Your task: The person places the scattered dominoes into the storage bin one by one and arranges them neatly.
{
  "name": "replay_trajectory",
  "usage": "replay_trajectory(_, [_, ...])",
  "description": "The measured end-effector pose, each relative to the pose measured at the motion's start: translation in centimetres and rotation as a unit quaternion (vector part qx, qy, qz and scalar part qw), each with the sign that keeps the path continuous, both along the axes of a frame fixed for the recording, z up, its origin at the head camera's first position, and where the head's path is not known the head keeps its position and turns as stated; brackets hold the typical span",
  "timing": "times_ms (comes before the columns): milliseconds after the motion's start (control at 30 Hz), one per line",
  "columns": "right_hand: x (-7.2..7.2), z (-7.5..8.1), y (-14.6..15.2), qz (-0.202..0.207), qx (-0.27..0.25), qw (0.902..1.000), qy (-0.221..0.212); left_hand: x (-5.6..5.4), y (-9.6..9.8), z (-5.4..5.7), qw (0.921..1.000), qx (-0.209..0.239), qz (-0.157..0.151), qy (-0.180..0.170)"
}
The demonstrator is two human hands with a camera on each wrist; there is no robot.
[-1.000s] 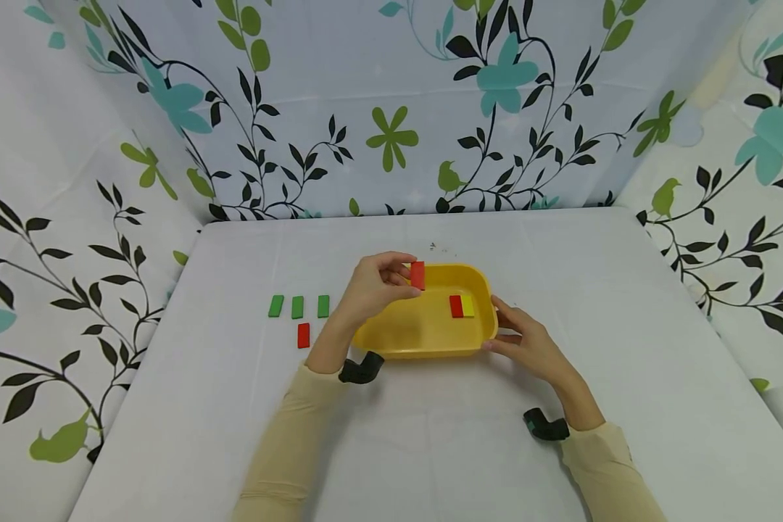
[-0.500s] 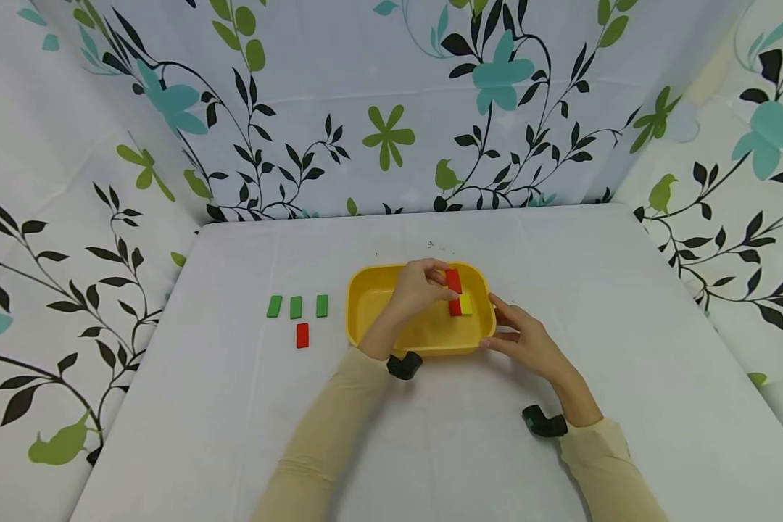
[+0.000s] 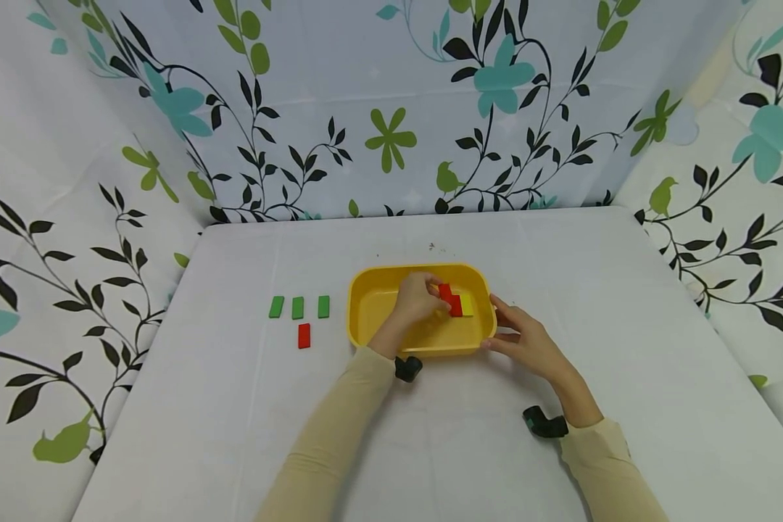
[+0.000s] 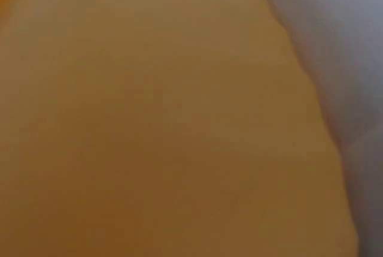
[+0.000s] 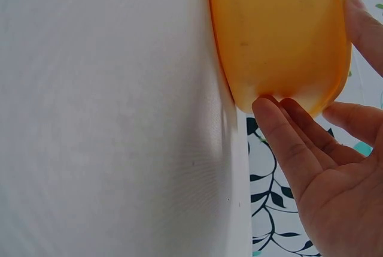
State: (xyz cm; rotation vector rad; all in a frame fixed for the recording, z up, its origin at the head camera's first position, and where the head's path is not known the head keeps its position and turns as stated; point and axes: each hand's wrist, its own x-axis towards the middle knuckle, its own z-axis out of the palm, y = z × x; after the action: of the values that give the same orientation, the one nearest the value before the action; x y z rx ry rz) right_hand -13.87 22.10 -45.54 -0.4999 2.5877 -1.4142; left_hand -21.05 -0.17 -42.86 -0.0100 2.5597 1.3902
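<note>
A shallow yellow tray (image 3: pixel 378 286) lies on the table. Over its inside, my left hand (image 3: pixel 417 299) pinches a red block (image 3: pixel 444 291) between thumb and fingers. That block is right at the corner of another red block (image 3: pixel 457 307), which lies side by side with a yellow block (image 3: pixel 467 305). My right hand (image 3: pixel 525 341) touches the tray's right end from outside, fingers and thumb spread. In the right wrist view its extended fingers (image 5: pixel 293 149) rest along the tray's outer wall (image 5: pixel 281 35). The left wrist view is filled by blurred skin, hiding the fingertips.
Left of the tray, green blocks (image 3: pixel 297 307) lie in a row of three on the white tablecloth (image 3: pixel 431 435). Below them is one more red block (image 3: pixel 304 336). A patterned curtain (image 3: pixel 287 109) encloses the table's back and sides.
My left hand has carried the pinched red block rightward into the tray and lowered it toward the other red block. The right hand stays at the tray's end.
</note>
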Motion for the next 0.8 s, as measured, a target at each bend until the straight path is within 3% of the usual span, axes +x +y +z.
replay_trajectory(200, [0.1,0.0,-0.1,0.000,0.003,1.0000,-0.004,0.1,-0.1,-1.0,0.9999,-0.002,0.007,-0.015])
replay_trajectory(400, [0.1,0.0,-0.2,0.001,0.003,1.0000,0.005,-0.1,-0.1,-1.6,0.9996,-0.028,0.006,-0.007])
replay_trajectory(800, [0.1,0.2,-0.2,0.003,-0.006,1.0000,0.001,-0.3,0.4,-2.1,0.9954,-0.093,-0.023,0.005])
